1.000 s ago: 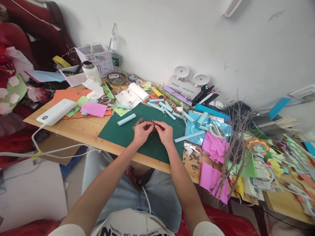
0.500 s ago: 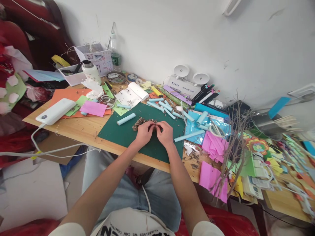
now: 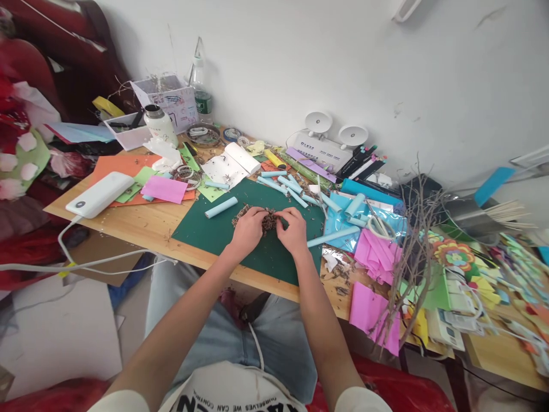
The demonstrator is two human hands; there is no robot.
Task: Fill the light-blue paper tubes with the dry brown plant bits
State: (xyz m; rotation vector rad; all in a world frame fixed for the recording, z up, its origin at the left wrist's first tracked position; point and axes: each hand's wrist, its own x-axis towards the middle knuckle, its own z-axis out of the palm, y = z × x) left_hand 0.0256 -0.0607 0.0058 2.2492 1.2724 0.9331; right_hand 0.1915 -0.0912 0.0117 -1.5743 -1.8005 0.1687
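Observation:
My left hand (image 3: 247, 230) and my right hand (image 3: 293, 231) rest close together on a dark green cutting mat (image 3: 214, 229). Both hands have their fingers curled and pinched on a small brown clump of dried bits (image 3: 269, 220) that lies between them. More brown crumbs spread over the mat just behind my left hand. A light blue paper roll (image 3: 220, 208) lies on the mat to the left, apart from my hands.
Several more blue rolls (image 3: 286, 186) and blue paper lie behind the mat. Pink paper sheets (image 3: 373, 252) and bare twigs (image 3: 412, 246) sit to the right. A white power bank (image 3: 100, 194) with a cable, orange paper, a flask (image 3: 159, 126) and boxes fill the left.
My hands have drawn closer together and settled lower on the brown clump. The view has shifted slightly.

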